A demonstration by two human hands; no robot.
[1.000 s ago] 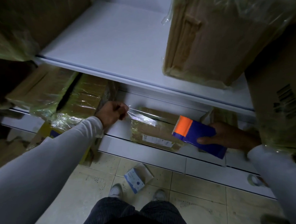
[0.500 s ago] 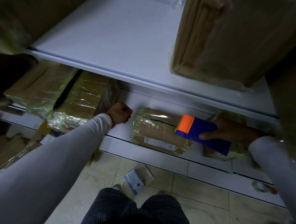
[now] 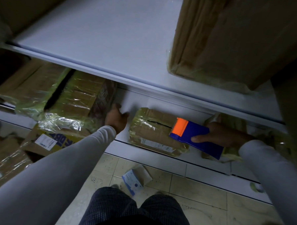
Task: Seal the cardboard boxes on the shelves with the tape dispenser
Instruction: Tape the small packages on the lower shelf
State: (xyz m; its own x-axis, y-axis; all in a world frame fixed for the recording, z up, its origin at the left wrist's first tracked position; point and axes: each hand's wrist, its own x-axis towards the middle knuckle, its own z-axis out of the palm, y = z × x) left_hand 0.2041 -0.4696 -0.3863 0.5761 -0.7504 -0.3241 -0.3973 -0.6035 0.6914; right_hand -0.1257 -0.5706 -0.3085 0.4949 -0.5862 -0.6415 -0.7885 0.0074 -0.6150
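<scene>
On the lower shelf [image 3: 127,102], two film-wrapped boxes [image 3: 47,93] lie left. The left hand [image 3: 116,120] hovers beside them, fingers loose, holding nothing. One small taped cardboard box [image 3: 152,129] sits centre; above its right end the right hand [image 3: 219,134] grips one blue-and-orange tape dispenser [image 3: 193,137].

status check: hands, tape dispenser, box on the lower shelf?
Right hand grips tape dispenser, poised over small box. Left hand open, empty, beside box. Top seam shows dark gap. Nothing blocking.
</scene>
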